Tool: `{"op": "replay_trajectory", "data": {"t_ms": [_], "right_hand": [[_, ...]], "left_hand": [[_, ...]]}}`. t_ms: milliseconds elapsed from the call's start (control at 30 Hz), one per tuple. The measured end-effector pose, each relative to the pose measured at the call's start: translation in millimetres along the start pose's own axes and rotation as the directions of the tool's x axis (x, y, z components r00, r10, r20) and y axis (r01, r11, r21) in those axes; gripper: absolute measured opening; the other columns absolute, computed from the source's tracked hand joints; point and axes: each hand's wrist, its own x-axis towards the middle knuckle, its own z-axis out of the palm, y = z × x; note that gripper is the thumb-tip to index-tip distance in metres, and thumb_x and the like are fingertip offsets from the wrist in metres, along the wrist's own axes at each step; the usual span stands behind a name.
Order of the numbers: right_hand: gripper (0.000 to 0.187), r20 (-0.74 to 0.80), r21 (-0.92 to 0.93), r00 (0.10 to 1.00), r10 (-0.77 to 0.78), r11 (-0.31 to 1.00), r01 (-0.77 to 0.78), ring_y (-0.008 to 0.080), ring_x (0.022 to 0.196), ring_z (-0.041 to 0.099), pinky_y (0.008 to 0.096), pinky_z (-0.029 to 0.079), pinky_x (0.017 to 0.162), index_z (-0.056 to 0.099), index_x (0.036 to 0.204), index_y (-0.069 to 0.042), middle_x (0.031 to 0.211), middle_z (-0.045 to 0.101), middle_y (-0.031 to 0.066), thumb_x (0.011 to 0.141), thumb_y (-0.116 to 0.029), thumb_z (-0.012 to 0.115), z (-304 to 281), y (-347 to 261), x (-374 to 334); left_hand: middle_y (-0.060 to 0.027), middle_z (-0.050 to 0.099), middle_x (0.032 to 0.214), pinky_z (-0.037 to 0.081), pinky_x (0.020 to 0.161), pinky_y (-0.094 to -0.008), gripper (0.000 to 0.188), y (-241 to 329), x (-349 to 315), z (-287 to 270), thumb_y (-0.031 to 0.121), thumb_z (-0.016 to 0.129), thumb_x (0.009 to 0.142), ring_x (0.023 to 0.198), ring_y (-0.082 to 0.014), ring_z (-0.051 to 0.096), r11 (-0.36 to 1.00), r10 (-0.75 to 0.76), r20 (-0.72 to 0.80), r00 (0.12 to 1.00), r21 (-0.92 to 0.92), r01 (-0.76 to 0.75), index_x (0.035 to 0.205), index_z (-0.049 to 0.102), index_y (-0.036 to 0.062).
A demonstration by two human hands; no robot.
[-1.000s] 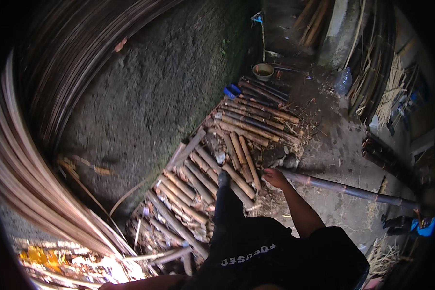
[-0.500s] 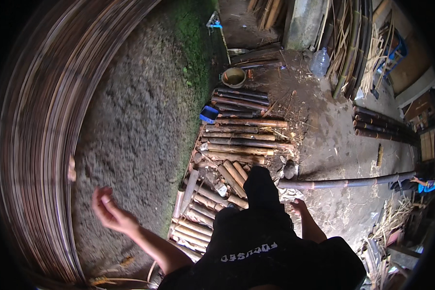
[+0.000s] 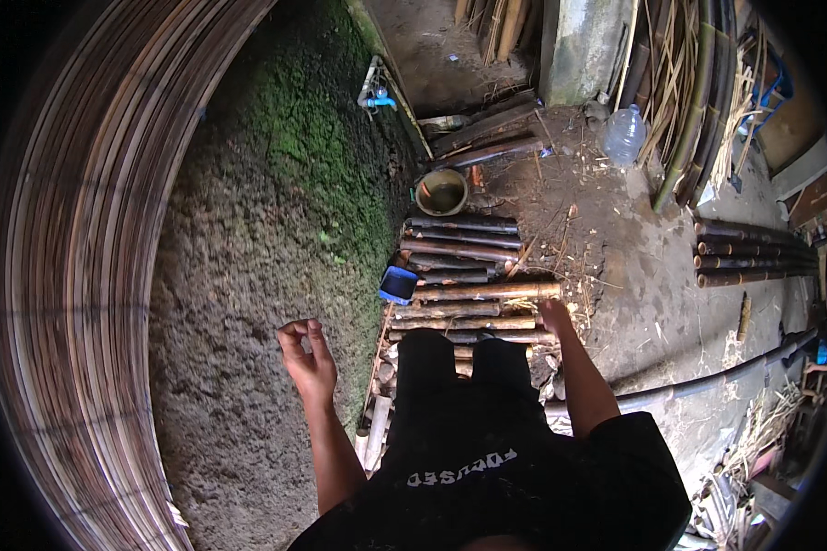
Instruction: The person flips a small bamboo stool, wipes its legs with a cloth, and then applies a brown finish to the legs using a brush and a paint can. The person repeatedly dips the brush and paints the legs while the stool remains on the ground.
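My left hand (image 3: 307,356) is raised in front of the rough, mossy wall (image 3: 239,239), its fingers loosely bent and the thumb apart, with nothing in it. On the other side, my right hand (image 3: 553,317) hangs beside my body, overlapping in view the right end of a pale bamboo pole (image 3: 487,291); its fingers are too small and dim to make out. Ahead of my legs, several cut bamboo poles (image 3: 459,246) lie side by side as a walkway. A blue container (image 3: 398,285) with a dark inside rests at their left edge.
Stacked long strips (image 3: 73,275) curve along the left. Ahead stand a round basin (image 3: 441,192) and a blue tap (image 3: 377,99). Right are a clear plastic jug (image 3: 624,136), leaning bamboo (image 3: 698,101), stacked dark poles (image 3: 753,253) and a long pole (image 3: 708,375). A person's arm (image 3: 820,367) shows far right.
I have moved forward along the bamboo walkway, so the basin and tap appear nearer. My left hand has swung in toward my body and up; my right hand has moved forward.
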Motion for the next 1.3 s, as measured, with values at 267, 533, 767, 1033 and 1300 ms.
{"op": "replay_trajectory", "data": {"t_ms": [267, 533, 767, 1033, 1300], "right_hand": [[0.048, -0.076, 0.272, 0.968, -0.237, 0.929, 0.249, 0.032, 0.076, 0.068, 0.0398, 0.054, 0.073, 0.063, 0.11, 0.003, 0.094, 0.069, 0.0187, 0.095, -0.042, 0.054, -75.0, -221.8, 123.8], [0.044, 0.348, -0.304, 0.862, 0.369, 0.914, -0.269, 0.0402, 0.116, 0.059, 0.0462, 0.045, 0.102, 0.063, 0.123, -0.015, 0.117, 0.063, 0.0281, 0.09, -0.042, 0.052, 66.9, -57.8, 156.0], [0.055, -0.03, 0.042, 0.94, 0.34, 0.94, -0.339, 0.0378, 0.094, 0.067, 0.0487, 0.051, 0.085, 0.067, 0.111, -0.006, 0.092, 0.07, 0.0201, 0.081, -0.052, 0.067, 123.5, -148.2, 320.6], [0.052, 0.312, 0.035, 0.936, -0.16, 0.987, 0.157, 0.0365, 0.1, 0.063, 0.0492, 0.053, 0.083, 0.055, 0.118, -0.007, 0.104, 0.063, 0.0204, 0.077, -0.034, 0.073, 344.2, -260.7, 663.3], [0.049, 0.407, -0.172, 0.892, -0.197, 0.942, 0.287, 0.0362, 0.143, 0.028, 0.0605, 0.038, 0.104, 0.044, 0.144, -0.019, 0.158, 0.026, 0.0115, 0.095, -0.02, 0.042, 554.9, -257.3, 817.1]], "left_hand": [[-0.012, 0.061, 0.09, 0.048, 0.076, -0.0336, 0.015, -82.4, 150.3, 141.0, 0.012, 0.059, 0.096, 0.079, -0.023, 0.06, 0.995, 0.018, 0.201, 0.979, 0.097, -0.038, 0.093, 0.047, 0.0035], [-0.0153, 0.066, 0.091, 0.051, 0.078, -0.036, 0.031, -201.0, 256.2, 383.2, 0.027, 0.056, 0.098, 0.085, -0.0261, 0.066, 0.995, -0.049, 0.767, 0.64, -0.02, 0.1, 0.114, 0.061, 0.0013], [-0.0167, 0.066, 0.091, 0.052, 0.074, -0.0375, 0.045, -330.2, 232.5, 516.1, 0.033, 0.059, 0.095, 0.082, -0.0273, 0.066, 0.92, -0.349, 0.893, 0.283, 0.268, 0.287, 0.128, 0.055, 0.0015], [-0.0101, 0.06, 0.103, 0.051, 0.073, -0.0303, 0.05, -451.0, 170.1, 670.7, 0.023, 0.06, 0.097, 0.086, -0.0135, 0.059, 0.598, -0.636, 0.711, 0.301, 0.208, 0.774, 0.138, 0.042, 0.0025], [-0.0149, 0.054, 0.123, 0.045, 0.094, -0.0377, 0.05, -495.4, 140.8, 714.6, 0.028, 0.051, 0.102, 0.102, -0.0179, 0.057, 0.275, -0.718, 0.683, 0.137, 0.096, 0.957, 0.14, 0.037, 0.0]]}}
